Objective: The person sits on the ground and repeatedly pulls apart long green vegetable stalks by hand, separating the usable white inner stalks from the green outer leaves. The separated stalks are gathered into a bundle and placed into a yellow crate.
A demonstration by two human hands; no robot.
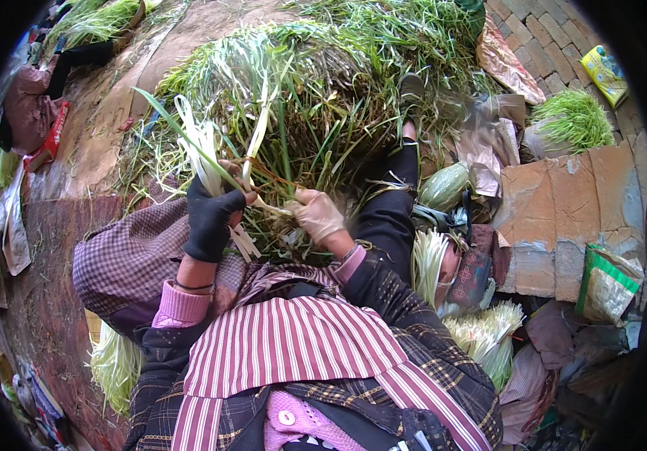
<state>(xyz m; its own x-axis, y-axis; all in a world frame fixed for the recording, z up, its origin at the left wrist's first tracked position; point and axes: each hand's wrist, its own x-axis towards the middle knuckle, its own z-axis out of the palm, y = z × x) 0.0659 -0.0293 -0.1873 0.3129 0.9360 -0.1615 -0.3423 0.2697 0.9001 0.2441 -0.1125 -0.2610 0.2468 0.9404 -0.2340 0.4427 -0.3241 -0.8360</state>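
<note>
My left hand [213, 217], in a black fingerless glove, is closed around a bunch of white-stemmed, long-leaved greens [199, 146]. The white ends stand up above the fist, and a few pale ends stick out below it. One separate pale stalk [260, 132] rises beside the thumb, its lower end bending towards my right hand. My right hand [319, 214], in a thin pale glove, pinches that lower end; a withered brown leaf [267, 175] trails between the hands. Right behind them lies a large heap of uncleaned greens [329, 96]. Checked cloth [132, 253] covers my left knee.
Pale stalk bundles lie at my right [429, 262], lower right [484, 332] and left [114, 361]. Beside my outstretched right leg [388, 208] are a green squash [444, 185] and flattened cardboard [560, 197]. Another person [27, 107] sits at the upper left.
</note>
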